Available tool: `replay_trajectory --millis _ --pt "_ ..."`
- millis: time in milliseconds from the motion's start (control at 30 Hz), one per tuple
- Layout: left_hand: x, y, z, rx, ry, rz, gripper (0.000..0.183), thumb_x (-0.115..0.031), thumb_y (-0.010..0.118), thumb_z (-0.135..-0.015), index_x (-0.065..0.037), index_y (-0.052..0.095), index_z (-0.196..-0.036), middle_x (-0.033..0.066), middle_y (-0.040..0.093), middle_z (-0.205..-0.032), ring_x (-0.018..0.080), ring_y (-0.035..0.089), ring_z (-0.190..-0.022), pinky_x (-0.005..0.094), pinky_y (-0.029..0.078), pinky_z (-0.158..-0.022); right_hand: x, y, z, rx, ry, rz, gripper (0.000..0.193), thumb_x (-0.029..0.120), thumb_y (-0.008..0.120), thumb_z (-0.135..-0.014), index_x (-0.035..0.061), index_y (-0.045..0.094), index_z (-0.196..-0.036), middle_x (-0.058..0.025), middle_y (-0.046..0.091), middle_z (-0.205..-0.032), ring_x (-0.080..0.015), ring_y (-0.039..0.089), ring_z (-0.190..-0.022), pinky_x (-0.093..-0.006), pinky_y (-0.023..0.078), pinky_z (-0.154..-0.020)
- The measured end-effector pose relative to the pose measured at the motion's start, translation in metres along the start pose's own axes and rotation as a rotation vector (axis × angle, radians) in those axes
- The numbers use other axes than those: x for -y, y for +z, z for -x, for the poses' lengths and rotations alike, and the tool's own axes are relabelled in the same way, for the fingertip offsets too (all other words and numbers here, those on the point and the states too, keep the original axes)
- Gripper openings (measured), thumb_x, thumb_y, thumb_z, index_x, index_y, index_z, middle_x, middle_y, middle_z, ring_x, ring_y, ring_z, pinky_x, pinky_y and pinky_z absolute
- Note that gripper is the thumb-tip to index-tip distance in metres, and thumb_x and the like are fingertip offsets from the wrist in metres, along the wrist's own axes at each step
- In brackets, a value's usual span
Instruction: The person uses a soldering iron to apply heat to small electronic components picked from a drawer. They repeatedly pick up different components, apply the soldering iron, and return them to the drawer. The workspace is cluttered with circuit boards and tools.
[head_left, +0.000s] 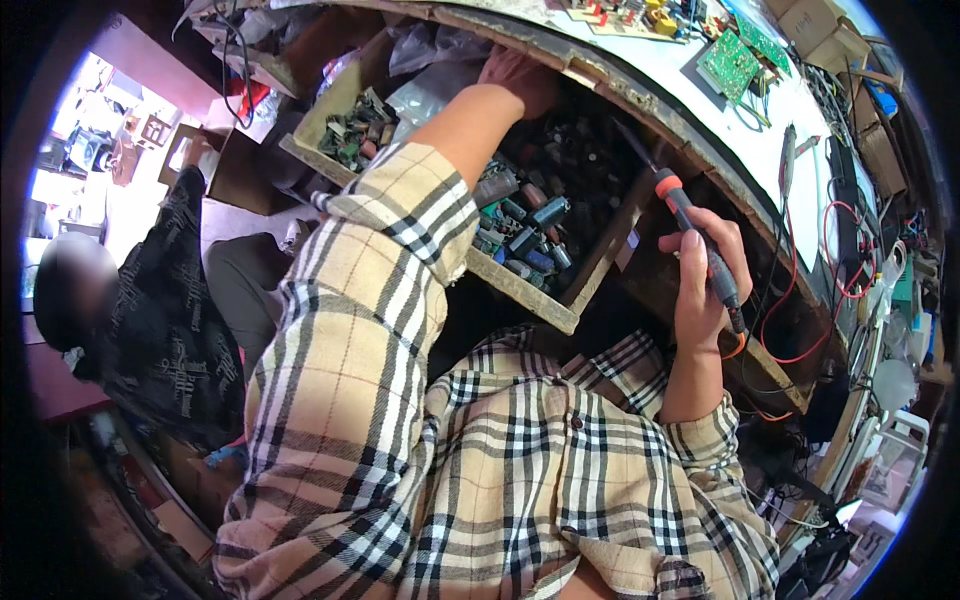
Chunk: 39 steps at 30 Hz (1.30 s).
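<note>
My left hand (pixel 520 80) reaches deep into the open wooden drawer (pixel 520 288), close under the bench edge. Its fingers are hidden there, so I cannot see whether they hold anything. Below my left forearm the drawer holds many loose cylindrical capacitors (pixel 538 238), mostly dark, blue and brown. My right hand (pixel 705 260) is wrapped round the grey handle of a soldering iron (pixel 668 184) with an orange-red collar. The iron's metal shaft points up and left, over the drawer's right part. An orange cable leaves its rear end.
More small components (pixel 362 130) and clear plastic bags (pixel 430 95) fill the drawer's left part. Green circuit boards (pixel 738 65) and test probes with red leads (pixel 790 160) lie on the white bench top (pixel 660 75). Another person (pixel 170 310) in a black patterned jacket sits at left.
</note>
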<state>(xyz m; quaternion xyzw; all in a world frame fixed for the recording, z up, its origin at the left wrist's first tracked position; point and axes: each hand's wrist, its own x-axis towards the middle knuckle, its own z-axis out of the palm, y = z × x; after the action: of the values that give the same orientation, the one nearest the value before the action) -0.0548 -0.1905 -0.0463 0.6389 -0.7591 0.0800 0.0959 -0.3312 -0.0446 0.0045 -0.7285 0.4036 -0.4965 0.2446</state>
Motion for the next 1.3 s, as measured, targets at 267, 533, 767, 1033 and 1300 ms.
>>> replay_trajectory --millis 267,533,767,1033,1300 --pt "0.008 0.009 0.015 0.007 0.028 -0.061 0.047 -0.024 0.047 -0.094 -0.007 0.053 -0.137 0.0188 0.052 -0.143 0.0351 0.048 -0.132 0.0450 0.036 -0.112 -0.003 0.003 0.000 -0.006 -0.024 -0.062 0.017 0.001 0.061 -0.090 -0.0007 0.068 -0.105 -0.0096 0.064 -0.088 -0.0154 0.068 -0.072 -0.0262 0.052 -0.065" --pt "0.009 -0.005 0.045 -0.131 -0.008 0.108 0.058 -0.017 0.064 -0.081 -0.003 0.051 -0.135 0.0252 0.055 -0.134 0.0415 0.049 -0.127 0.0470 0.038 -0.110 -0.010 0.008 0.002 -0.037 -0.033 -0.151 0.016 0.004 0.063 -0.089 0.0001 0.069 -0.104 -0.0095 0.064 -0.089 -0.0141 0.068 -0.071 -0.0256 0.051 -0.063" --pt "-0.011 -0.052 0.105 -0.187 -0.267 0.659 0.050 -0.007 0.075 -0.074 0.001 0.052 -0.117 0.0208 0.067 -0.110 0.0319 0.065 -0.107 0.0370 0.048 -0.095 -0.004 0.010 0.003 -0.037 0.008 -0.192 0.017 0.001 0.065 -0.086 -0.0004 0.070 -0.102 -0.0104 0.065 -0.085 -0.0152 0.067 -0.069 -0.0268 0.051 -0.062" --pt "-0.035 -0.064 0.134 -0.286 -0.386 1.411 0.047 0.008 0.067 -0.083 -0.002 0.048 -0.125 0.0119 0.062 -0.125 0.0139 0.061 -0.102 0.0284 0.050 -0.092 0.000 0.005 0.004 0.034 -0.047 -0.241 0.020 -0.002 0.065 -0.082 -0.0008 0.070 -0.102 -0.0114 0.066 -0.089 -0.0152 0.068 -0.069 -0.0270 0.053 -0.063" --pt "-0.038 -0.056 0.136 -0.267 -0.477 1.553 0.044 0.009 0.066 -0.085 0.001 0.048 -0.124 0.0099 0.063 -0.110 0.0133 0.062 -0.098 0.0264 0.052 -0.088 -0.004 0.003 0.006 0.035 -0.079 -0.249 0.021 0.000 0.065 -0.083 0.0004 0.070 -0.103 -0.0115 0.067 -0.088 -0.0160 0.067 -0.070 -0.0284 0.054 -0.064"
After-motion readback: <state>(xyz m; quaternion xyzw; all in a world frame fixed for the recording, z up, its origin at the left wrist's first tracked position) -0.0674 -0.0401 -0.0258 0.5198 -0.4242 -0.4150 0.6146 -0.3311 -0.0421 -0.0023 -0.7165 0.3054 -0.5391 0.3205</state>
